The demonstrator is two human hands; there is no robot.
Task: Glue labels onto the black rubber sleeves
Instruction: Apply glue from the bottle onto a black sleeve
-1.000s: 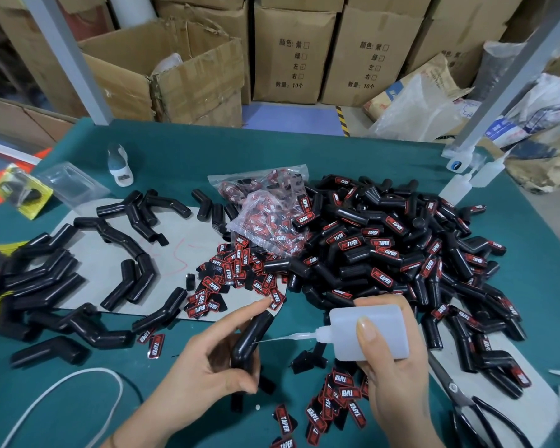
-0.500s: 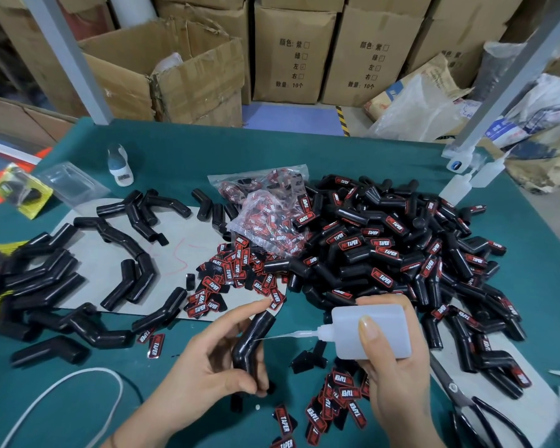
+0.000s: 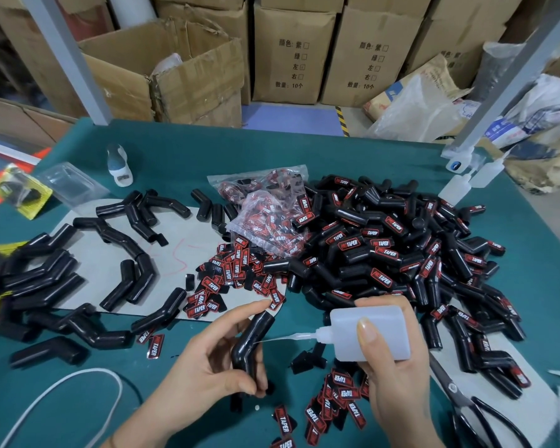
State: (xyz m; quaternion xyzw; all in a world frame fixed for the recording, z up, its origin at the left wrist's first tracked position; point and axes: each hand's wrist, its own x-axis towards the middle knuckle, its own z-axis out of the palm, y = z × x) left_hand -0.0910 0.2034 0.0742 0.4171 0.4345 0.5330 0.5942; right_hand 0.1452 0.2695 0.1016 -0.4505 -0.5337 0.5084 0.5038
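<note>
My left hand (image 3: 207, 363) grips a bent black rubber sleeve (image 3: 251, 342) upright above the table's front. My right hand (image 3: 392, 379) holds a white glue bottle (image 3: 370, 333), thumb pressed on its side, and its thin nozzle tip touches the sleeve's middle. Loose red-and-black labels (image 3: 337, 402) lie below the bottle, with more labels (image 3: 236, 273) on the grey board. A big heap of labelled sleeves (image 3: 392, 250) fills the right side. Plain unlabelled sleeves (image 3: 46, 282) are spread at the left.
A clear bag of labels (image 3: 265, 218) lies mid-table. Black scissors (image 3: 476, 412) rest at the front right, a white cord (image 3: 62, 392) at the front left. Spare glue bottles (image 3: 459, 185) stand by the post at back right. Cardboard boxes (image 3: 181, 72) line the far edge.
My left hand turned the sleeve more upright and shifted it slightly right. The bottle's nozzle tip, which was just short of the sleeve, now touches its middle.
</note>
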